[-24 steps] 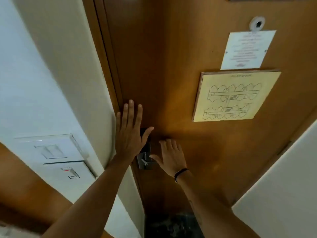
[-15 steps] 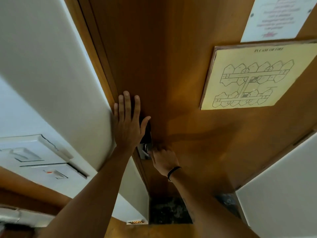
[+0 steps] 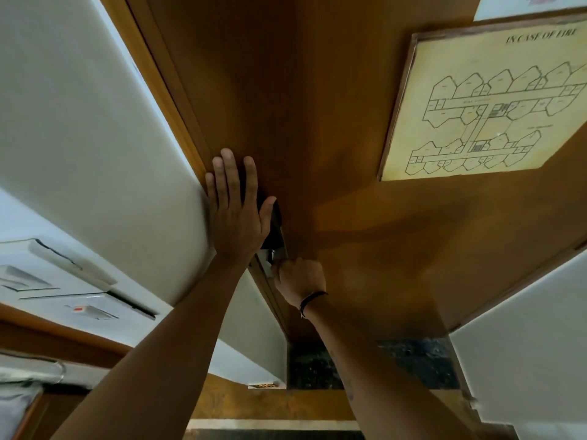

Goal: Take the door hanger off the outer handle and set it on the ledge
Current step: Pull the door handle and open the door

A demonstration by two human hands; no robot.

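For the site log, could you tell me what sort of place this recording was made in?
Most likely a hotel room, seen from inside at its entrance door. A framed floor plan headed "IN CASE OF FIRE" hangs on the door, a printed notice sits above it, and wall switch panels flank the frame.

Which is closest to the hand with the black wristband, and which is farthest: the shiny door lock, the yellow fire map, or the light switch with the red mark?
From the right hand:
1. Door lock: touching it, at the door's edge.
2. Light switch: off to the left, on the wall.
3. Fire map: up and right on the door; slightly farther, though it is close.
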